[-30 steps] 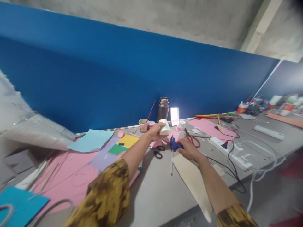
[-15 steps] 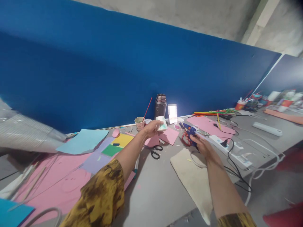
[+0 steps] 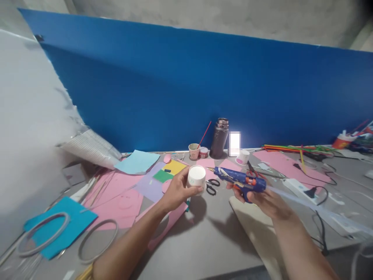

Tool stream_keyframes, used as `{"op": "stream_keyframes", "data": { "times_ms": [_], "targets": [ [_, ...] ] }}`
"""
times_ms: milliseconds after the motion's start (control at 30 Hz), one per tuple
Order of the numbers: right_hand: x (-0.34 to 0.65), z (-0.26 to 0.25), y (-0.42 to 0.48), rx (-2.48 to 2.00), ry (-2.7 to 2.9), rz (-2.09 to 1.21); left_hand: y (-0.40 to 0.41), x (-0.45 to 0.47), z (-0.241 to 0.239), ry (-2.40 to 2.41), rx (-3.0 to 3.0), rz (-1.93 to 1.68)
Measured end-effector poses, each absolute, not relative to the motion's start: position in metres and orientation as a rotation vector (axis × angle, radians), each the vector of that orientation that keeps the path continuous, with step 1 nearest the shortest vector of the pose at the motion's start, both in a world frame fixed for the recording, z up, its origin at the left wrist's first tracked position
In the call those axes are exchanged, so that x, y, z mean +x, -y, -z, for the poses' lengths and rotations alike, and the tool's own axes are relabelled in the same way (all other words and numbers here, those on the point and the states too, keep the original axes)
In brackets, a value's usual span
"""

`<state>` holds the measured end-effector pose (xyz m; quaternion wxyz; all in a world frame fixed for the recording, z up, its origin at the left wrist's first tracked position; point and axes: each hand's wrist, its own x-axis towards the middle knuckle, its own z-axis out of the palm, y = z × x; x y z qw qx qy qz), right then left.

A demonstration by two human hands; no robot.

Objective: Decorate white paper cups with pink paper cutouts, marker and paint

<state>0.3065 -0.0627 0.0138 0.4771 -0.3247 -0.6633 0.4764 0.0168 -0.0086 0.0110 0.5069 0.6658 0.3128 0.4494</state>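
My left hand (image 3: 176, 190) is closed round a small white paper cup (image 3: 196, 177), held above the grey table with its round bottom turned toward me. Beside it, my right hand (image 3: 264, 197) grips a blue hot glue gun (image 3: 240, 180) with a red trigger. The gun's nozzle points left at the cup, a short gap away. A clear glue stick juts out of the gun's back toward the right. Both hands hover over the table, above black scissors (image 3: 212, 186) and a cream cloth piece (image 3: 256, 225).
Pink, purple, yellow, green and blue paper sheets (image 3: 125, 194) lie at left, with wire rings (image 3: 97, 241). A dark flask (image 3: 219, 133), paint cup with a red brush (image 3: 194, 151) and another paper cup (image 3: 244, 157) stand by the blue partition. A power strip (image 3: 303, 187) with cords lies at right.
My right hand lifted the glue gun off the table and turned its nozzle toward the cup. My left hand brought the cup nearer and turned its bottom up. The camera view swung left.
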Motion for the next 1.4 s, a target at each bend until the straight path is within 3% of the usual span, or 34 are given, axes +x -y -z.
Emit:
{"op": "stream_keyframes", "data": {
  "times_ms": [1400],
  "targets": [
    [0.295,-0.019,0.065,-0.941,1.775,-1.196,0.027,0.020,-0.007,-0.702,1.774,-1.134]
  ]
}}
